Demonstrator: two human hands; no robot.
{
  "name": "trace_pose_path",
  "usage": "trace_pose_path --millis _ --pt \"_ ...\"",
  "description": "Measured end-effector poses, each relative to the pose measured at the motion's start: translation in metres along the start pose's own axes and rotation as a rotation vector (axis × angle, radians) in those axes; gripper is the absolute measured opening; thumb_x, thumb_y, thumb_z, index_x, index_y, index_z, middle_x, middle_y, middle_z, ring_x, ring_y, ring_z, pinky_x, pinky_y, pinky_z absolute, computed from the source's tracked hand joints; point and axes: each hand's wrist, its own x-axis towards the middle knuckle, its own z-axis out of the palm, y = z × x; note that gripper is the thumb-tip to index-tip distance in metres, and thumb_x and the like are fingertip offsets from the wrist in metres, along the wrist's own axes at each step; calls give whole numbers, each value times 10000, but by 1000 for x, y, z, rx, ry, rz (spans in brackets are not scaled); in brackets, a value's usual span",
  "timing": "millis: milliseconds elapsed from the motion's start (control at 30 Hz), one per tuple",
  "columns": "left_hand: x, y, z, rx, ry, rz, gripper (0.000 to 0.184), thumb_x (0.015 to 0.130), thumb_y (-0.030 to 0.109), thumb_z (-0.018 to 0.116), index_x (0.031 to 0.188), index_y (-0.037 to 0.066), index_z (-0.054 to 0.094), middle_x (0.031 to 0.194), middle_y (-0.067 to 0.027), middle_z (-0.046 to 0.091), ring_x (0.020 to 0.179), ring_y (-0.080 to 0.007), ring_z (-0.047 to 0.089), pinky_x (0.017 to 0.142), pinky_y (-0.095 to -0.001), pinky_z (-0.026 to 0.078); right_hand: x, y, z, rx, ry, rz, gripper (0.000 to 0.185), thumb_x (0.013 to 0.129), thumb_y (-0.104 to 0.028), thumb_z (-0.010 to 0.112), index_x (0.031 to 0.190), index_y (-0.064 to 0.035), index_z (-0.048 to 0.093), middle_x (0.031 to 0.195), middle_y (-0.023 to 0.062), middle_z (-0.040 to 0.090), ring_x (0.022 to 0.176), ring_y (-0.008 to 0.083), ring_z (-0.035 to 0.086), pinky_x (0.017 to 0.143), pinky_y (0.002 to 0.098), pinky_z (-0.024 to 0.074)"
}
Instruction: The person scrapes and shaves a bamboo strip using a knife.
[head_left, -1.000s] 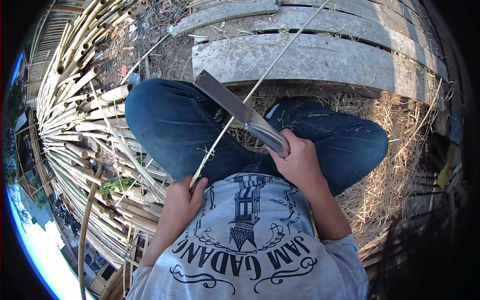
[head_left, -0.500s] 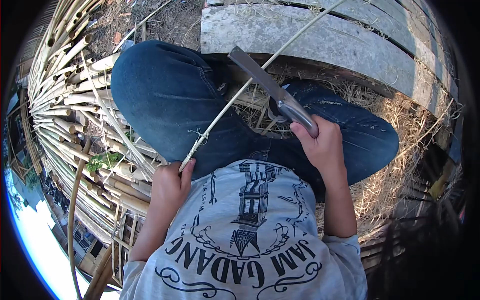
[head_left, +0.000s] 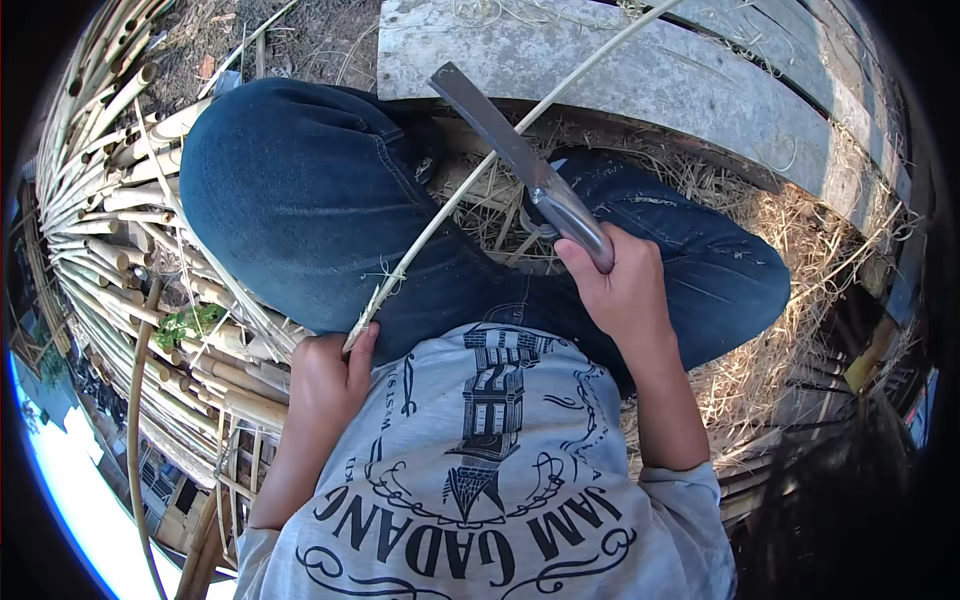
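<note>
So the left hand [head_left: 335, 368] is pinching the frayed near end of a thin pale strip [head_left: 450, 205], fingers closing around it just beside the shirt [head_left: 465, 420]. The strip is slanting up over the jeans [head_left: 300, 200] and past the edge of the wooden planks [head_left: 610, 85], running out of view up top. The right hand [head_left: 625, 282] is gripping a big knife [head_left: 525, 165] by its metal handle, fingers wrapping right around it. Its blade is crossing over the strip; can't tell if they're touching. Bamboo poles [head_left: 110, 285] are lying in a pile off to the left, and curly shavings [head_left: 755, 375] are covering the ground on the right.
</note>
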Motion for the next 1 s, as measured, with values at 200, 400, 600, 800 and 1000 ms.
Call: trace_pose_path --millis 200,400,600,800,1000 --pt "3 -2 -1 -46 -7 62 393 903 201 642 585 -25 599 499 -193 553 469 -386 577 474 -431 433 7 4 -7 -253 15 -102 584 766 -603 697 639 -40 605 548 151 604 510 333 636 485 410 504" --pt "3 -4 -1 -16 -27 61 402 925 200 615 590 -22 602 499 -164 571 472 -345 608 482 -417 451 -5 -14 9 -189 -2 -157 612 765 -617 691 634 -25 607 530 160 590 505 341 630 488 410 505" --pt "4 5 -4 -39 -57 -24 403 919 192 622 577 -18 598 498 -167 569 464 -351 600 476 -415 447 11 4 1 -162 29 -45 598 770 -599 698 631 -24 606 527 147 585 508 338 629 485 412 498" --pt "4 2 1 -2 -3 68 401 913 182 630 564 -12 594 499 -165 569 475 -356 602 481 -414 449 10 4 -11 -229 50 -29 580 769 -576 712 637 -20 614 546 155 594 510 328 634 480 390 488" --pt "5 1 0 -61 -37 52 385 902 176 643 572 -17 602 501 -166 569 487 -369 602 492 -419 454 6 -12 5 -172 7 -124 588 776 -591 700 656 -21 617 525 148 589 501 331 631 490 398 505"
